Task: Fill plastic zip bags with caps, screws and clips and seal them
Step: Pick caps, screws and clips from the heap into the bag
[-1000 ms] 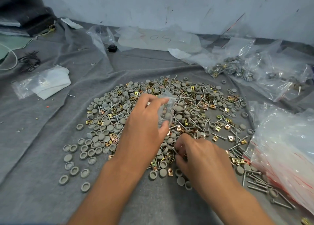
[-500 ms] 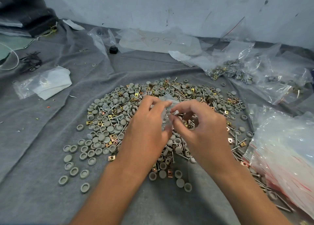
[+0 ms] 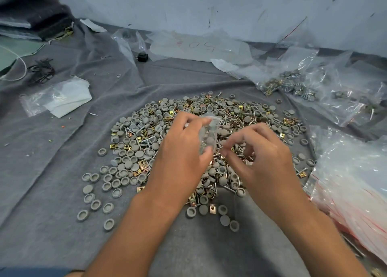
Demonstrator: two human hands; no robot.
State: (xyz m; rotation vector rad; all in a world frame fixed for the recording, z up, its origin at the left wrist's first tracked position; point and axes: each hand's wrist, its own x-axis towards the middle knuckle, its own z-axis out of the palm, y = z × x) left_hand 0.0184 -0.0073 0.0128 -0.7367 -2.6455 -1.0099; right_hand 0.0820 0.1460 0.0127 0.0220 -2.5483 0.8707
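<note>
Zip bag (image 3: 208, 134), small and clear with grey caps visible inside, was held upright above the middle of the parts pile (image 3: 188, 147), pinched between thumb and fingers of the left hand (image 3: 184, 151). Right hand (image 3: 257, 157) sat just beside the bag, its fingers curled and blurred; whether they pinched a part could not be told. Pile of grey caps, screws and brass-coloured clips lay on grey cloth (image 3: 62, 193), with a stack of empty red-lined bags (image 3: 351, 184) at the right edge and filled bags (image 3: 303, 84) farther back at right.
</note>
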